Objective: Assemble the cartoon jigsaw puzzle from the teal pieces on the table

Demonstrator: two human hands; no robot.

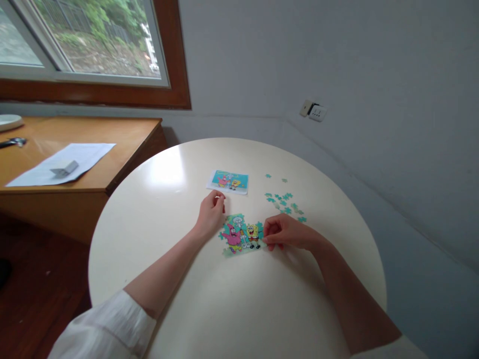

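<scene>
A partly joined jigsaw puzzle [234, 238] with cartoon figures, one pink and one yellow, lies on the round table in front of me. My right hand [284, 232] is at its right edge, thumb and fingertips pinched on a small puzzle piece that they mostly cover. Just above the puzzle's upper left side, my left hand [211, 212] rests with curled fingers; whether anything is inside them is hidden. Beyond it lies a reference picture card [229, 182] with the same figures. Several loose teal puzzle pieces [287, 210] are scattered beyond my right hand.
The round cream table [157, 249] stands near a wall with a power socket [318, 113]. To the left is a wooden desk [130, 130] bearing a paper sheet [93, 149] and a small whitish block [64, 168], below a window [101, 40].
</scene>
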